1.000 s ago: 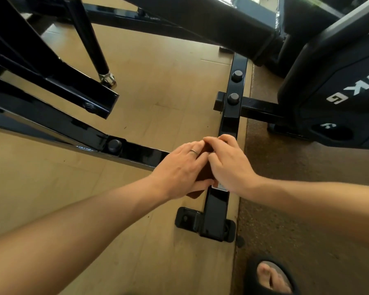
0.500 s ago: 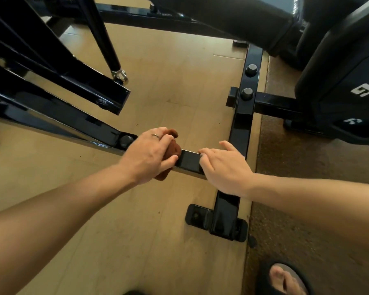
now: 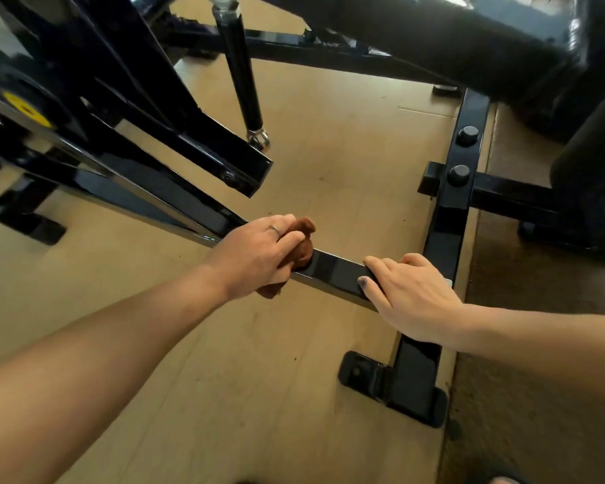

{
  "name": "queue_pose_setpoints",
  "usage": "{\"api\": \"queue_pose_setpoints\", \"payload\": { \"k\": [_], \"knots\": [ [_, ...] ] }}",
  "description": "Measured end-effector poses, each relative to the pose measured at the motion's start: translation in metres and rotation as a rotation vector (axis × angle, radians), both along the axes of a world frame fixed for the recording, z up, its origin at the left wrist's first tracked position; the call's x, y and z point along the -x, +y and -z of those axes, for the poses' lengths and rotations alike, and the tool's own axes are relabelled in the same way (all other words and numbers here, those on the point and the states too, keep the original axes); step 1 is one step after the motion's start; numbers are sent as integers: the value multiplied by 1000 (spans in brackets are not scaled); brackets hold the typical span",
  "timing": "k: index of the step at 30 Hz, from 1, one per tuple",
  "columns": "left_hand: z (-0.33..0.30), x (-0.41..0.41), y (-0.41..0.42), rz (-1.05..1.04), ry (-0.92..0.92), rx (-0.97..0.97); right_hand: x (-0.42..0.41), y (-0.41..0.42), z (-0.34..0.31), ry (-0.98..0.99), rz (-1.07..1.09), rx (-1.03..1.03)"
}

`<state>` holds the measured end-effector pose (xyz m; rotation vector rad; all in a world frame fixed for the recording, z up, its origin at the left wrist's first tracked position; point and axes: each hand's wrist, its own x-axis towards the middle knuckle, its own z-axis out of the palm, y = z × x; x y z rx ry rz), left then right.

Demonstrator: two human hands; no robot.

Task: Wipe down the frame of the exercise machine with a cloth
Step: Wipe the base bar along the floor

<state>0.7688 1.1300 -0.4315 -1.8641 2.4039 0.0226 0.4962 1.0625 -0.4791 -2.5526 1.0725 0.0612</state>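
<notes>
Sliding leftward along the low crossbar (image 3: 332,269), the left hand (image 3: 255,260) is carrying the cloth (image 3: 303,244) further from the corner joint than it was half a second ago, and the gap between the two hands is widening. That left hand is curling its fingers round the bunched brown cloth and pressing it onto the bar's top face, with a tail of fabric hanging below the bar's near edge. The right hand (image 3: 413,298) is lying on the bar close to where it is meeting the long floor rail (image 3: 447,218), fingers fairly straight and draped over the top, thumb down the near side; it is probably bracing the person's weight while they are leaning in, rather than gripping hard. Holding the cloth wadded is giving a firm pad for rubbing narrow steel. Further left, the bar is running on under the slanted black struts (image 3: 175,141), which may not yet be wiped, though gloss alone is not telling me.
</notes>
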Motion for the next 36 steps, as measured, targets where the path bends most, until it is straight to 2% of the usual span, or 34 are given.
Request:
{"api": "queue_pose_setpoints", "payload": {
  "k": [3, 5, 8, 11, 13, 15, 18, 24, 28, 31, 33, 36],
  "knots": [
    [-1, 4, -1, -50, 26, 10, -8, 1, 0, 27, -21, 84],
    [1, 18, -4, -35, 0, 20, -16, -3, -5, 68, -40, 3],
    [15, 50, -5, 160, -141, 50, -20, -18, -19, 140, -122, -196],
    [25, 80, -5, 77, -8, 120, -22, -28, -31, 241, -236, -275],
    [28, 84, -5, 87, 2, 105, -26, -26, -30, 305, -206, -267],
    [22, 68, -5, 122, -15, 120, -34, -24, -29, 335, -141, -346],
    [5, 27, -2, 41, 27, 125, -40, -32, -31, 351, -80, -511],
    [-20, 0, 1, 62, -44, 99, -42, -34, -26, 326, -80, -507],
    [-37, -46, 15, -11, -270, 185, -56, -39, -26, 313, -136, -480],
    [-36, -65, 26, -82, -357, 193, -73, -37, -22, 311, -129, -441],
    [-30, -49, 24, -129, -332, 173, -79, -36, -21, 302, -115, -427],
    [-13, -5, 9, -259, -45, 176, -81, -36, -18, 286, -114, -437]
  ]
}}
